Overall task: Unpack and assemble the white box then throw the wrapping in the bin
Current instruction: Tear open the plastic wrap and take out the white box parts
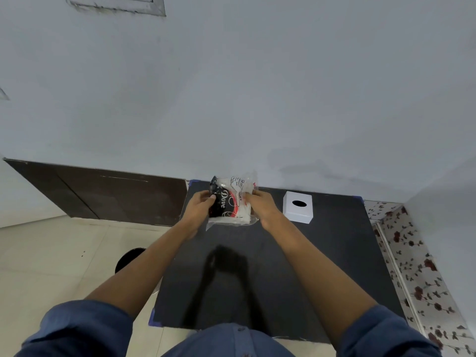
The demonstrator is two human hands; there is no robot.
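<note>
A tissue pack in clear plastic wrapping (233, 202), printed black, red and white, is held above the far part of the black table (257, 266). My left hand (199, 206) grips its left side. My right hand (260, 206) grips its right side. A white box (298, 207) with an oval black slot on top stands on the table, just right of my right hand. On the floor left of the table sits a round black bin (128, 258), partly hidden by my left forearm.
A grey wall rises behind the table. A dark brown panel (103, 194) leans along the wall at the left. Pale floor tiles lie at the left. A floral-patterned surface (412, 266) borders the table's right side.
</note>
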